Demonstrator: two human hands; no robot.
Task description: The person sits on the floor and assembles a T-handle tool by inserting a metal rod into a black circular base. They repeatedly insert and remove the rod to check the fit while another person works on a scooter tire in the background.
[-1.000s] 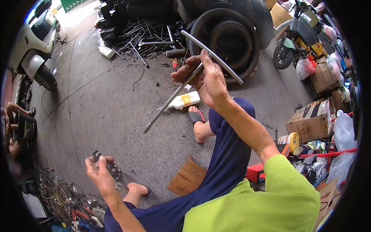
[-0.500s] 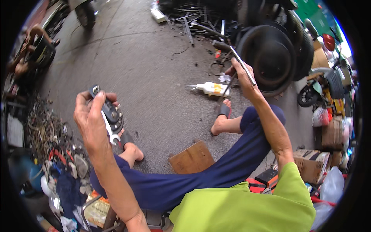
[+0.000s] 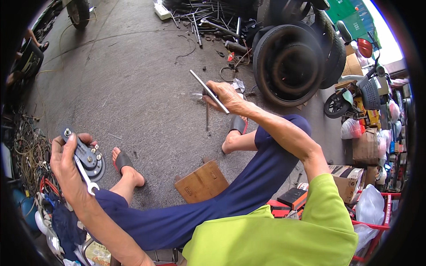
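Observation:
My left hand (image 3: pixel 66 166) is closed around a dark round metal part that looks like a vehicle horn (image 3: pixel 92 159), with a bracket, a bolt and several small terminals. Under the same hand's fingers lies a silver open-end wrench (image 3: pixel 84 174), its jaw pointing toward my wrist. Out in front, my right hand (image 3: pixel 224 96) grips a T-handle wrench (image 3: pixel 207 116). Its bright crossbar slants across the fist, while the thin shaft hangs down toward the ground. A white bottle is mostly hidden behind the right hand.
A small wooden board (image 3: pixel 202 181) lies between my feet. Tyres and a dark wheel (image 3: pixel 288 65) stand at the far right, beside a heap of metal rods (image 3: pixel 213 17). Tangled cables (image 3: pixel 33 146) pile up at left; cardboard boxes (image 3: pixel 346 182) and bags crowd the right.
My right hand has moved left with the T-handle wrench, its shaft now hanging downward. The left hand, with horn and wrench, sits lower and further left. The whole view has shifted somewhat.

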